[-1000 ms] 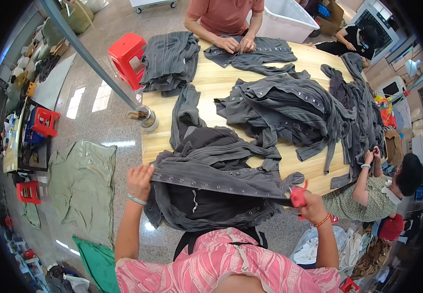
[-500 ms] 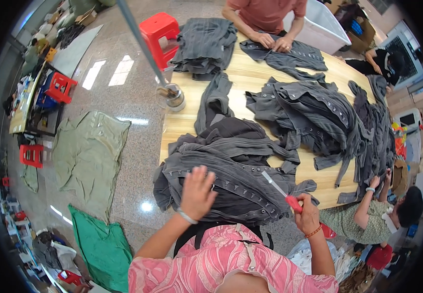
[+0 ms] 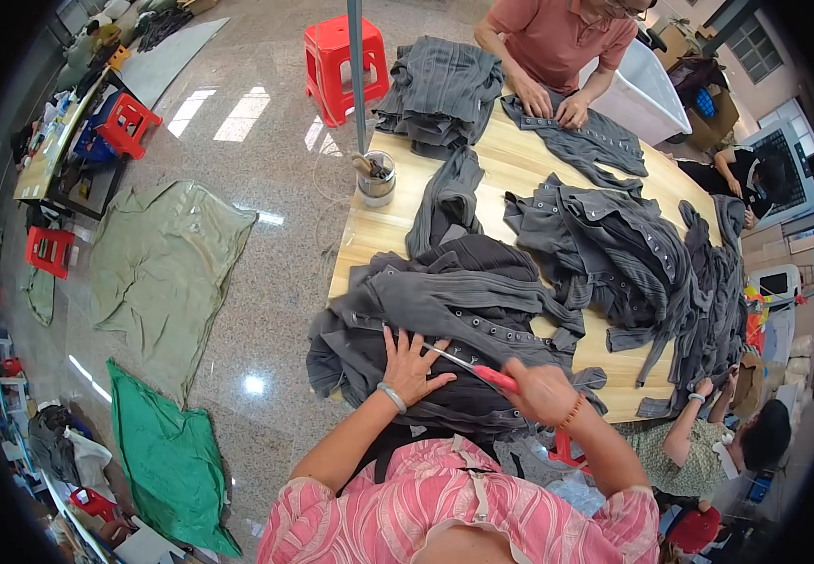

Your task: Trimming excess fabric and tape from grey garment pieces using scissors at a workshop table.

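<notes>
In front of me, a heap of dark grey ribbed garments (image 3: 510,296) with rows of metal snaps or eyelets lies at the table's near end. My left hand (image 3: 412,371) rests on the nearest garment, palm down with fingers apart. My right hand (image 3: 546,395) is closed around the red handle of a tool with a long, narrow metal blade (image 3: 494,378). The blade points left along the garment's fastener strip, and its tip is close to my left fingers. Whether the tip touches the cloth or a fastener, I cannot tell.
The wooden table (image 3: 369,235) also bears a folded grey stack (image 3: 445,89), another garment pile (image 3: 614,244) and a jar of tools (image 3: 376,180). Across it, a person's hands (image 3: 557,108) handle a garment. A red stool (image 3: 346,66) and metal pole (image 3: 357,75) stand beyond the left edge.
My left hand has come down flat on the garment, further right. My right hand has moved left and turned the blade toward the left hand. The view has shifted.
</notes>
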Available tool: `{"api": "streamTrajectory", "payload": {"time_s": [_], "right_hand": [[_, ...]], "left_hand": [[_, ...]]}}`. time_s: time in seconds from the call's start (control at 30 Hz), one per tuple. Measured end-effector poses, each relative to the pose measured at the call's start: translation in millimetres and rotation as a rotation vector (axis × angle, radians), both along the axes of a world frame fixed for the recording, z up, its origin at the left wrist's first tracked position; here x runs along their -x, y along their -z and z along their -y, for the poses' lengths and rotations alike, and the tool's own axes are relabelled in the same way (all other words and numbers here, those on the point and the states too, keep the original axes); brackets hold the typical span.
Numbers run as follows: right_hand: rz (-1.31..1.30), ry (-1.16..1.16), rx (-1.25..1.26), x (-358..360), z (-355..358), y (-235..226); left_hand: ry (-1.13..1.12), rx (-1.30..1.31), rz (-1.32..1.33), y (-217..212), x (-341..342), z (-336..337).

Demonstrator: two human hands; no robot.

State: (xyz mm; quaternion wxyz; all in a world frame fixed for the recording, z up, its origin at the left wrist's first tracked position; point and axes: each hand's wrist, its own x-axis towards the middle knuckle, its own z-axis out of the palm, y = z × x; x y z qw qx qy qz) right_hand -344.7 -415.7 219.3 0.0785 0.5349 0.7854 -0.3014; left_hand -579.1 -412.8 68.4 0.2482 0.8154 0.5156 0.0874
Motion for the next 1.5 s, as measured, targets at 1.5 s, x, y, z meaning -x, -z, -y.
{"api": "streamTrajectory", "payload": {"time_s": [1.5], "right_hand": [[0.105, 0.543, 0.1, -208.8, 234.4, -2.4]], "left_hand": [[0.923, -0.194, -0.152, -4.7, -200.8, 64.9]]}}
